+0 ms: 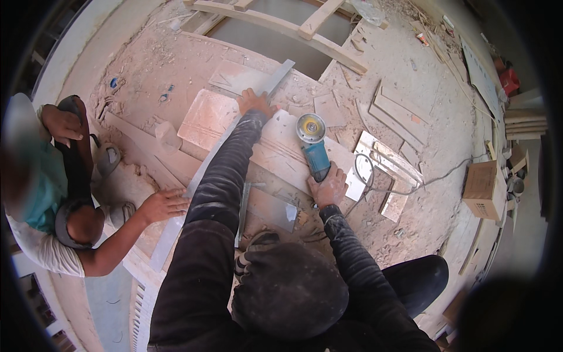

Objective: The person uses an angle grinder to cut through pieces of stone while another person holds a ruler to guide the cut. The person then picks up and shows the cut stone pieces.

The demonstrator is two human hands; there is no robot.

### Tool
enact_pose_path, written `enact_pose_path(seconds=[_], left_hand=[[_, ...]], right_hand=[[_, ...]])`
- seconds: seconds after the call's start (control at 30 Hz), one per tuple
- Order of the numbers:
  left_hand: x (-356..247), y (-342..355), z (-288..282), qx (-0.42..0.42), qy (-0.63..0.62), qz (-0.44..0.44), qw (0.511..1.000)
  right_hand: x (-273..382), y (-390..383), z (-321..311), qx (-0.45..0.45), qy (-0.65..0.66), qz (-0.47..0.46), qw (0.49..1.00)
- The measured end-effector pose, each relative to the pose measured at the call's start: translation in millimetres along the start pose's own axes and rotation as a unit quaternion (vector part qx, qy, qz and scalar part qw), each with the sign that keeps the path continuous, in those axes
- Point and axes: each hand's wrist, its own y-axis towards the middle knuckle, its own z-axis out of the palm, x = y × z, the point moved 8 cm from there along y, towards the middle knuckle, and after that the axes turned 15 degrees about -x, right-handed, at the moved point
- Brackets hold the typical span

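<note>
My right hand (pixel 329 186) is wrapped round the rear of a teal angle grinder (pixel 316 159), whose round disc faces up over the slab. My left hand (pixel 255 102) grips a long metal straightedge (pixel 281 77) near its far end, fingers bent over it. The straightedge runs diagonally across a pinkish, dusty slab (pixel 206 116) and passes partly under my left forearm. A co-worker's hand (pixel 165 205) reaches to the straightedge's near part from the left. Along the slab run several scored lines. Whether the disc is turning cannot be made out.
At my left a co-worker squats. Cut slab pieces (pixel 384 176) and the grinder's dark cable (pixel 422 185) lie at the right. A wooden frame (pixel 281 24) borders a floor opening at the far side. A cardboard box (pixel 481 189) stands far right; rubble covers the floor.
</note>
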Motion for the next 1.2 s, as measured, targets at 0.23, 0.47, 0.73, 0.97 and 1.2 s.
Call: enact_pose_path(seconds=[0.23,0.47,0.73,0.97,1.2], left_hand=[[-0.5,-139.6,-34.1,-0.236,-0.365,-0.016,0.9],[-35.2,-309.6,-3.3,0.051,-0.578,-0.069,0.811],[-44.6,-280.5,-60.3,-0.03,-0.681,-0.062,0.729],[-24.5,-264.2,-137.6,-0.078,-0.623,0.01,0.778],[-8.7,-259.9,-133.5,-0.053,-0.641,0.06,0.763]], right_hand=[[1.3,1.1,-3.5,-0.007,0.038,-0.005,0.999],[-19.7,25.3,8.4,0.0,0.109,-0.05,0.993],[52.6,-20.0,-14.8,0.243,0.552,0.208,0.77],[100.9,-15.1,-65.2,0.257,0.596,0.202,0.733],[101.0,-14.5,-56.2,0.236,0.604,0.231,0.725]])
